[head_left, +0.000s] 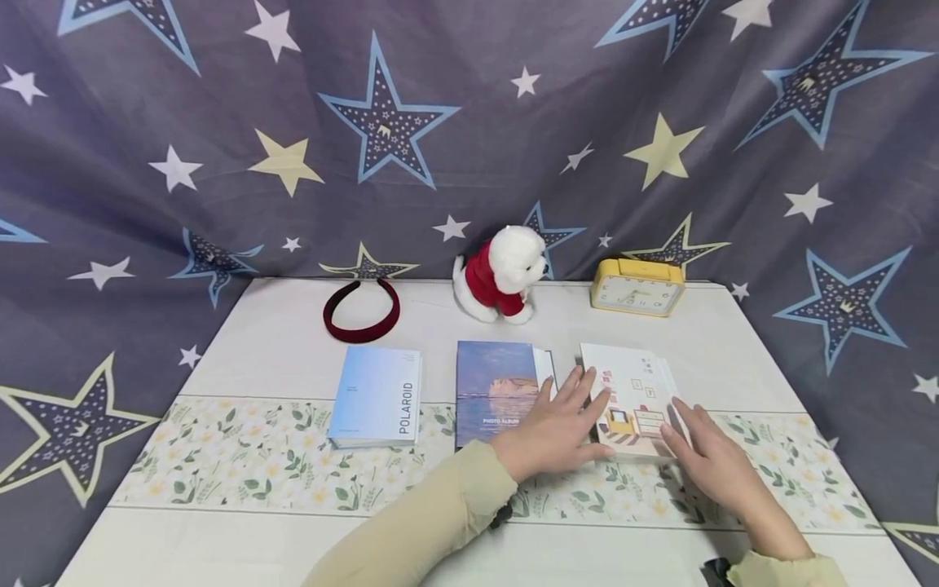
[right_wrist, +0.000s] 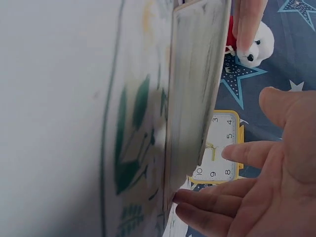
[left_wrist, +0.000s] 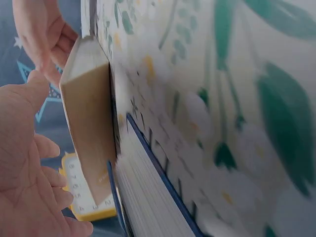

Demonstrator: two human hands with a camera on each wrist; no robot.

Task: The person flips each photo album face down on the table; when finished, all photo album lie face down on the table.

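A white album with a small room drawing on its cover (head_left: 638,399) lies flat at the right of a row of three. My left hand (head_left: 561,424) lies at its left edge with fingers spread and nearly straight, overlapping the blue seaside photo album (head_left: 493,383) in the head view. At the white album's right edge is my right hand (head_left: 707,456), its fingers relaxed. In the right wrist view, the fingertips of the right hand (right_wrist: 237,197) come right up to the album's page side (right_wrist: 195,89). The left wrist view shows the white album's cream spine (left_wrist: 89,123) beside the left hand (left_wrist: 29,163).
To the left lies a pale blue Polaroid album (head_left: 374,395). Behind the row are a dark red headband (head_left: 363,334), a white plush dog in a red top (head_left: 487,277) and a yellow alarm clock (head_left: 637,289). A floral strip (head_left: 242,456) crosses the white table.
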